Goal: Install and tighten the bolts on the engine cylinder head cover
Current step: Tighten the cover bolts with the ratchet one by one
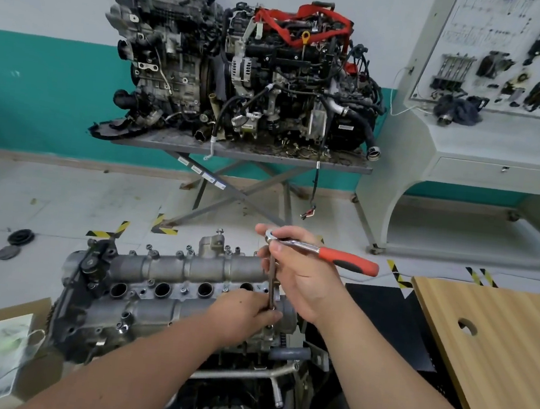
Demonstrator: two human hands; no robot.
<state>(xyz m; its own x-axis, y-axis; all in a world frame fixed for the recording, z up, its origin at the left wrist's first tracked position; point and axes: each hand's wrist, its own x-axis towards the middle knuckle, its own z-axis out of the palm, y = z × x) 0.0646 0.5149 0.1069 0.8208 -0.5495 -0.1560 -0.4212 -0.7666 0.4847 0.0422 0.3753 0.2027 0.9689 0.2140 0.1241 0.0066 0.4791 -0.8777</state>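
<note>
Head view: right hand grips the head of a red-handled ratchet; left hand pinches its upright extension bar low down, at the right end of the cylinder head cover, centre foreground

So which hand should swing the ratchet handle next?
Probably the right hand: it already grips the ratchet at its head, near the red handle. The left hand holds the extension bar low by the cover.
</note>
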